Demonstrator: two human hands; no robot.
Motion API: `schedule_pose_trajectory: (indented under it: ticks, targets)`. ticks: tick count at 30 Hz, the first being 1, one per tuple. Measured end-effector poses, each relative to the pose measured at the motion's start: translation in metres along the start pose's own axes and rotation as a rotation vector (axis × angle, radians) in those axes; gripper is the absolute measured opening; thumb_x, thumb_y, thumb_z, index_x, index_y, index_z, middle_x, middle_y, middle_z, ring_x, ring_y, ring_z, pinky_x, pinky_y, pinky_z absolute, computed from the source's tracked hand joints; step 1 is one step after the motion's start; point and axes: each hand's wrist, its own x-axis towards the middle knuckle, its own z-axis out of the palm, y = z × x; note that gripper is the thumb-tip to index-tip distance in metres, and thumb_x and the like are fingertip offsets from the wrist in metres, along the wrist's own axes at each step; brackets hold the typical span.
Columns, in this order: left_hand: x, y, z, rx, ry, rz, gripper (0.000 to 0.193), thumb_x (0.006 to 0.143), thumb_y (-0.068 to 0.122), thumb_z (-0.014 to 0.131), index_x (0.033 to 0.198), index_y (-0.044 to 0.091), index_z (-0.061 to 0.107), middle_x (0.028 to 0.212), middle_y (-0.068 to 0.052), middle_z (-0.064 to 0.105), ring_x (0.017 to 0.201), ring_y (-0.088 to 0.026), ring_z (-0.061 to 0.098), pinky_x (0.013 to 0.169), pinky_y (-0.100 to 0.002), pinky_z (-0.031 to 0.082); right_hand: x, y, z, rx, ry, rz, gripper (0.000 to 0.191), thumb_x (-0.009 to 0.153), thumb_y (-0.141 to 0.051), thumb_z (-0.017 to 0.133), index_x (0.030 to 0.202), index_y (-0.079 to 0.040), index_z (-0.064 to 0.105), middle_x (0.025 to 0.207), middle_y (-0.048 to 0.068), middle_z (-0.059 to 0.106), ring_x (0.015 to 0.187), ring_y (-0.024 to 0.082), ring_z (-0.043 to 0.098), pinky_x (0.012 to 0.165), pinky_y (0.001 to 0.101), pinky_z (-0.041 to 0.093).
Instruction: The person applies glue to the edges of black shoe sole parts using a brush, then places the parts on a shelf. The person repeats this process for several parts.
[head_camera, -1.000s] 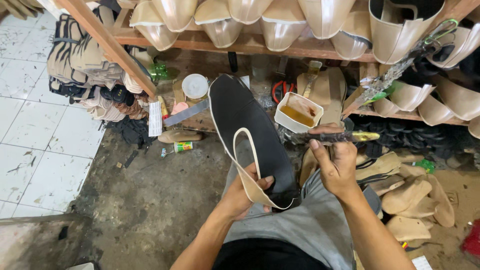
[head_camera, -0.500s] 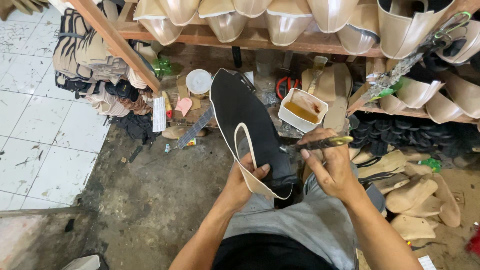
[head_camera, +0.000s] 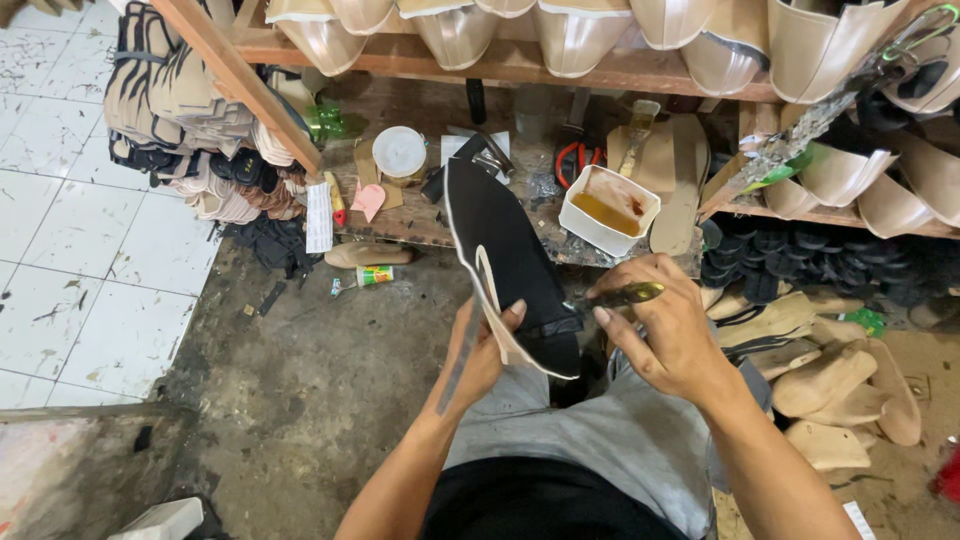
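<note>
Left hand (head_camera: 485, 350): clamped on the near end of a long black shoe sole with cream edge (head_camera: 505, 255), held tilted above the lap.
Right hand (head_camera: 665, 325): fingers closed around a thin yellow-handled brush (head_camera: 625, 296), tip beside the sole's right edge.
Behind: white tub of amber glue (head_camera: 608, 208) on the wooden bench (head_camera: 400, 222).

The floor is partly white tiles (head_camera: 60, 240) on the left and partly rough grey concrete (head_camera: 300, 400). A low wooden shelf (head_camera: 620, 70) runs along the top, with a slanted wooden beam (head_camera: 235, 75). The light is soft and even.
</note>
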Motion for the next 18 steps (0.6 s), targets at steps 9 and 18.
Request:
schedule_pose_trajectory:
  ticks: [9, 18]
  targets:
    - [-0.0021, 0.0042, 0.0042, 0.007, -0.014, 0.048, 0.014, 0.106, 0.011, 0.064, 0.096, 0.005, 0.056, 0.076, 0.007, 0.048, 0.070, -0.002, 0.044, 0.059, -0.024, 0.036, 0.0061, -0.0047, 0.0024, -0.101, -0.042, -0.023, 0.019, 0.081, -0.010, 0.070, 0.098, -0.004, 0.065, 0.098, 0.011, 0.068, 0.093, 0.032, 0.063, 0.088, 0.0431, 0.044]
    - [-0.0005, 0.0040, 0.0065, -0.002, -0.018, 0.192, 0.029, 0.103, 0.008, 0.055, 0.131, 0.000, 0.057, 0.113, 0.001, 0.067, 0.107, -0.005, 0.061, 0.095, -0.024, 0.049, 0.0061, -0.0090, 0.0044, -0.182, -0.099, -0.071, 0.021, 0.084, -0.012, 0.069, 0.102, -0.004, 0.064, 0.098, 0.012, 0.066, 0.096, 0.032, 0.063, 0.095, 0.0471, 0.043]
